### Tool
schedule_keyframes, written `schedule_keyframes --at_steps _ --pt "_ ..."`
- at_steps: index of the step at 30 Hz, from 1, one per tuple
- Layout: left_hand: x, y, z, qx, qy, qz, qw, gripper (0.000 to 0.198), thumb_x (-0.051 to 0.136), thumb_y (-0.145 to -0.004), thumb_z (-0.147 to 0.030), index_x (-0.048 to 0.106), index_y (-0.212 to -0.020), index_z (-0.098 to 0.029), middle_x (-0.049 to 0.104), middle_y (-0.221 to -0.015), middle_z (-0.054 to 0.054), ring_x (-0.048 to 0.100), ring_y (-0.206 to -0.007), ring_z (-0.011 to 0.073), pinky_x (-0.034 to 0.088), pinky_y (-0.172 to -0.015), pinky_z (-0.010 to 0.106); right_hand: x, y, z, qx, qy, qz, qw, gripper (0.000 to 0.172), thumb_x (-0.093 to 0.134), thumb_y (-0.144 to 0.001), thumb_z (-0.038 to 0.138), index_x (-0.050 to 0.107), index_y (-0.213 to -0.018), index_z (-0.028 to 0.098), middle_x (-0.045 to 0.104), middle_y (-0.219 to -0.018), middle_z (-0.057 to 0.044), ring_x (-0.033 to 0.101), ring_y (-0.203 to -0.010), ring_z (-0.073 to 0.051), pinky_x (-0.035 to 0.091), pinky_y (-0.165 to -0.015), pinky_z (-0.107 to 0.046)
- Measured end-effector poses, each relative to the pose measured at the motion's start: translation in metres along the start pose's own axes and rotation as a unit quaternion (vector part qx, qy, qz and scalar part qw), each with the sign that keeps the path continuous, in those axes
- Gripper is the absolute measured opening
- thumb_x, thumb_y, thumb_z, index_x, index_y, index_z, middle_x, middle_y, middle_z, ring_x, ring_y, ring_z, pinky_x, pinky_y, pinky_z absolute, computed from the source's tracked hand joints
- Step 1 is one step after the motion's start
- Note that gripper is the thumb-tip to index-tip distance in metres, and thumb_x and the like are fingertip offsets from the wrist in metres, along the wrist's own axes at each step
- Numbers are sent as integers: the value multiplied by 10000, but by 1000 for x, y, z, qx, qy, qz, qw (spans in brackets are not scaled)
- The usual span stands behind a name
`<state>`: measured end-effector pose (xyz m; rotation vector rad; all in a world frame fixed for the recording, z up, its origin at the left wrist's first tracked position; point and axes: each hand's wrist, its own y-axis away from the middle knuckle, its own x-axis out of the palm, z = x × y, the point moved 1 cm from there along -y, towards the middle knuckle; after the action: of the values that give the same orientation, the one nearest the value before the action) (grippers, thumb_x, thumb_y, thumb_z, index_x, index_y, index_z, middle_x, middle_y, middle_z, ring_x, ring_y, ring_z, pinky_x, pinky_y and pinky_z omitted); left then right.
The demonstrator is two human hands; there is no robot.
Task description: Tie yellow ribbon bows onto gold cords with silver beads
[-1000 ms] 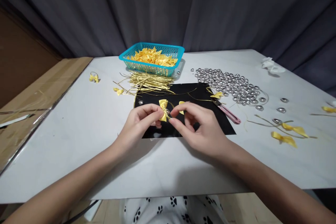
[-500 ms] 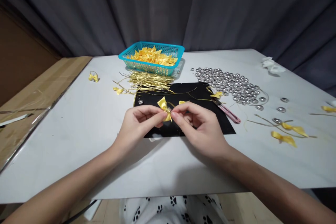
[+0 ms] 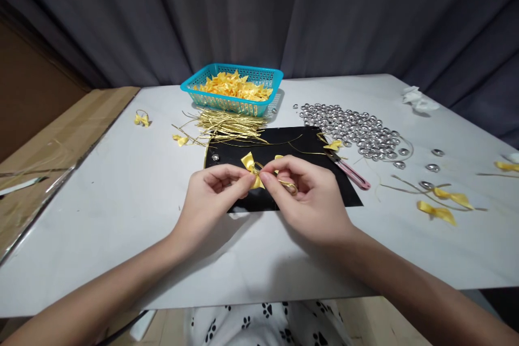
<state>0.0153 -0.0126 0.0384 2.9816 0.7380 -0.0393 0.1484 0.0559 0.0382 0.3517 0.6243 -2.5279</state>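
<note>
Over a black mat [image 3: 253, 204], my left hand [image 3: 214, 189] is closed, pinching a yellow satin bow [image 3: 248, 162] between thumb and forefinger. Right up against it, my right hand [image 3: 306, 192] is closed too, its thumb and forefinger pinching gold cord [image 3: 259, 165] at the bow's middle. A loop of the cord shows below the right fingers. Another bit of yellow ribbon [image 3: 279, 157] peeks out behind the right forefinger. The fingertips hide the bow's centre. A single silver bead [image 3: 215, 157] lies on the mat near my left hand.
A turquoise basket [image 3: 231, 102] of yellow bows stands at the back, with a bundle of gold cords [image 3: 231, 124] before it. Silver beads [image 3: 352, 127] are heaped back right. Pink-handled snips [image 3: 352, 174] lie by the mat. Loose bows [image 3: 436, 212] rest on the right; a looped bow [image 3: 141, 119] is far left.
The right fingers have shifted slightly left at the bow, and a loop of gold cord now shows below them. The view has moved a little.
</note>
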Motion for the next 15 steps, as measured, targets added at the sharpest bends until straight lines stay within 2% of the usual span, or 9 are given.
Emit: schedule_keyframes --at_steps 6,15 --pt "1 1 0 -2 6 -1 1000 81 749 -657 -226 699 -623 -172 661 -591 -26 563 -544 67 446 -534 142 4 1 4 26 -11 -15 999 108 550 -788 178 556 -683 156 339 -503 70 301 -446 -46 277 -461 -205" --pt "2 1 2 5 39 34 999 62 744 -684 -225 715 -653 -180 683 -621 -25 592 -571 68 479 -563 130 2 0 5 60 -45 -15 997 117 556 -765 178 536 -653 153 371 -491 67 318 -427 -38 258 -413 -184"
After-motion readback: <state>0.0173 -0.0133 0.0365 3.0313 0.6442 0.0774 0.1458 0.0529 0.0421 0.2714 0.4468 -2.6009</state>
